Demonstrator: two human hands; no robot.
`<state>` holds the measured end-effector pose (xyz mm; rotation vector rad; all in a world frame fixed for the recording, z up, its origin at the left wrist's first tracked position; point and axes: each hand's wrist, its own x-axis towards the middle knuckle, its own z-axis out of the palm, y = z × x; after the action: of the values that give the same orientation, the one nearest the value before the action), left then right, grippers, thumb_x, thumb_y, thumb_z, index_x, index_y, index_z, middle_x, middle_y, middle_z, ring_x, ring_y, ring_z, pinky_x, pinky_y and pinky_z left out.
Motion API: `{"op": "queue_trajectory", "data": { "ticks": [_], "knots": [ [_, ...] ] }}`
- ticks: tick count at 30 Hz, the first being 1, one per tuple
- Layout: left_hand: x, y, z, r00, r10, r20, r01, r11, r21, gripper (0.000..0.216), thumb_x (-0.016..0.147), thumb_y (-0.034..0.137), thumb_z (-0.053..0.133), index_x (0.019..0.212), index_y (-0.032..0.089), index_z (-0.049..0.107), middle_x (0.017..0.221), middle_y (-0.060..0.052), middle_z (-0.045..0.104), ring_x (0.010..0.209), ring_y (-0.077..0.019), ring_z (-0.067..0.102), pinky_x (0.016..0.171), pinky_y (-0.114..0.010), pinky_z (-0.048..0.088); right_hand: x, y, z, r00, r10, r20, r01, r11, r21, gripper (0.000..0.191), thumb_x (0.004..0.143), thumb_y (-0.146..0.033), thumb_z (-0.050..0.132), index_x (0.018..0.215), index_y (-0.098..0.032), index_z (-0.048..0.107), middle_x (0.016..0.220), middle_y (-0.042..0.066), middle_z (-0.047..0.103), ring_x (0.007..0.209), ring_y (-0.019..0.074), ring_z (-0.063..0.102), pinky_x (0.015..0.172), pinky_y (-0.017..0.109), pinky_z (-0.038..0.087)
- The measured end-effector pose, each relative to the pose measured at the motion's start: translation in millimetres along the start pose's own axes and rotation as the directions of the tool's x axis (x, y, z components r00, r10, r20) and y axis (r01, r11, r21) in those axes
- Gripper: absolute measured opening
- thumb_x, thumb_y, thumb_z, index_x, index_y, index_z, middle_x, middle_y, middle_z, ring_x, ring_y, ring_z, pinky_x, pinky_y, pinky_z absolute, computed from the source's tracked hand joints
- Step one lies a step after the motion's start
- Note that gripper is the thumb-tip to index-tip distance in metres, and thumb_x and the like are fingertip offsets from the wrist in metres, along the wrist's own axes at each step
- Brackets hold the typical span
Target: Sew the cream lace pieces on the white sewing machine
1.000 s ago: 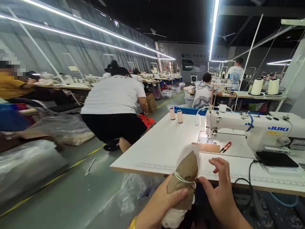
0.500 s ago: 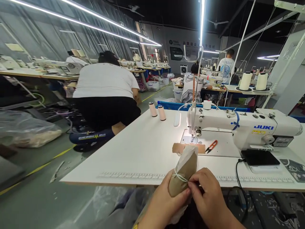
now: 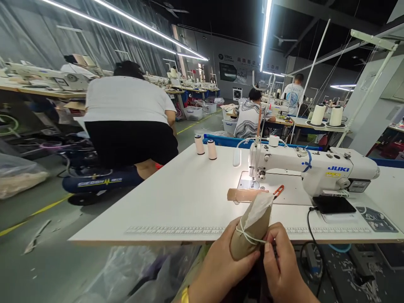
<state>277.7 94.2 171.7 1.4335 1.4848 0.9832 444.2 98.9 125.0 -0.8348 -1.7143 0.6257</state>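
Observation:
My left hand (image 3: 225, 256) is wrapped round a rolled bundle of olive and white fabric (image 3: 251, 229), held tilted over the front edge of the table. A thin pale cord (image 3: 248, 236) circles the bundle and crosses on its left side. With thumb and forefinger my right hand (image 3: 279, 261) pinches the cord's end and holds it taut, just right of the bundle. Behind the bundle's tip lie a tan strip (image 3: 243, 195) and a pair of red-handled thread snips (image 3: 278, 192), partly covered by the bundle.
A white sewing machine (image 3: 311, 168) stands on the white table (image 3: 158, 198), with a black phone (image 3: 334, 205) at its right. Two thread cones (image 3: 212, 150) stand at the far left edge. A person in a white shirt (image 3: 128, 99) bends over at left. Plastic bags (image 3: 126, 269) lie below.
My right hand has drawn the cord end out to the right, so a longer stretch shows. The bundle has shifted slightly right in view. The camera view has turned a little.

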Motion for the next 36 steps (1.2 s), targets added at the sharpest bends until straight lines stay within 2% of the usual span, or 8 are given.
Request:
{"op": "queue_trajectory", "data": {
  "ticks": [3,8,13,19,23,28,32,36],
  "knots": [
    [-3,-6,-8,0.998,0.019,0.062,-0.016,0.999,-0.045,0.067,0.062,0.044,0.076,0.124,0.021,0.062,0.115,-0.007,0.077,0.107,-0.0349,0.067,0.096,-0.043,0.05,-3,-4,4,1.0,0.026,-0.017,-0.026,1.0,-0.002,0.013,0.102,-0.015,0.043,0.096,-0.026,0.045,0.085,-0.001,0.049,0.074,0.0166,0.049,0.066,0.028,0.046],
    [-11,-24,-25,0.99,0.022,0.138,-0.002,0.989,-0.147,0.064,0.064,0.053,0.076,0.115,0.016,0.066,0.109,-0.01,0.078,0.107,-0.0357,0.068,0.093,-0.043,0.052,-6,-18,24,0.973,-0.228,-0.032,0.219,0.96,-0.177,0.023,0.097,-0.004,0.044,0.102,-0.023,0.058,0.09,0.003,0.055,0.083,0.0189,0.053,0.072,0.031,0.049],
    [-23,-39,-49,0.999,0.006,0.034,0.0,0.986,-0.166,0.068,0.064,0.049,0.075,0.12,0.013,0.062,0.116,-0.015,0.075,0.109,-0.0379,0.065,0.1,-0.049,0.047,-11,-28,62,0.937,-0.344,-0.059,0.297,0.874,-0.384,0.03,0.098,-0.002,0.049,0.116,-0.022,0.063,0.094,0.006,0.058,0.085,0.0206,0.054,0.072,0.033,0.052],
    [-49,-54,-88,0.996,-0.004,-0.092,-0.016,0.978,-0.21,0.055,0.058,0.034,0.076,0.11,0.015,0.068,0.106,-0.011,0.079,0.103,-0.0364,0.069,0.095,-0.046,0.053,-12,-35,98,0.959,-0.273,0.075,0.284,0.925,-0.253,0.03,0.098,-0.001,0.045,0.105,-0.024,0.063,0.093,0.004,0.06,0.082,0.0183,0.062,0.071,0.029,0.057],
    [-64,-71,-106,0.983,-0.035,-0.181,-0.014,0.966,-0.26,0.055,0.053,0.02,0.074,0.107,0.015,0.071,0.104,-0.01,0.08,0.101,-0.0355,0.072,0.09,-0.042,0.057,-18,-12,122,0.914,-0.36,0.185,0.397,0.889,-0.228,0.03,0.098,-0.003,0.049,0.113,-0.024,0.064,0.095,0.005,0.062,0.084,0.0183,0.067,0.073,0.028,0.06],
    [-69,-89,-120,0.963,-0.037,-0.268,-0.062,0.935,-0.349,0.061,0.059,0.027,0.074,0.118,0.015,0.066,0.116,-0.013,0.078,0.111,-0.0343,0.07,0.098,-0.041,0.056,-21,-1,153,0.897,-0.41,0.166,0.438,0.877,-0.196,0.039,0.1,-0.007,0.049,0.13,-0.026,0.065,0.103,0.008,0.067,0.09,0.0204,0.072,0.077,0.031,0.063],
    [-73,-95,-129,0.965,-0.03,-0.259,-0.073,0.922,-0.38,0.062,0.06,0.028,0.073,0.12,0.015,0.062,0.119,-0.014,0.077,0.11,-0.0336,0.07,0.097,-0.041,0.056,-9,-17,158,0.898,-0.376,0.231,0.412,0.901,-0.137,0.025,0.1,-0.013,0.055,0.117,-0.026,0.069,0.099,0.007,0.07,0.087,0.0213,0.074,0.075,0.03,0.065],
    [-74,-102,-132,0.976,-0.017,-0.216,-0.067,0.924,-0.377,0.056,0.059,0.024,0.074,0.114,0.017,0.064,0.113,-0.012,0.078,0.106,-0.0335,0.071,0.094,-0.041,0.056,1,-24,155,0.874,-0.368,0.318,0.426,0.895,-0.134,0.017,0.099,-0.016,0.06,0.11,-0.027,0.068,0.094,0.006,0.069,0.083,0.0204,0.073,0.071,0.028,0.065]
  ]
}}
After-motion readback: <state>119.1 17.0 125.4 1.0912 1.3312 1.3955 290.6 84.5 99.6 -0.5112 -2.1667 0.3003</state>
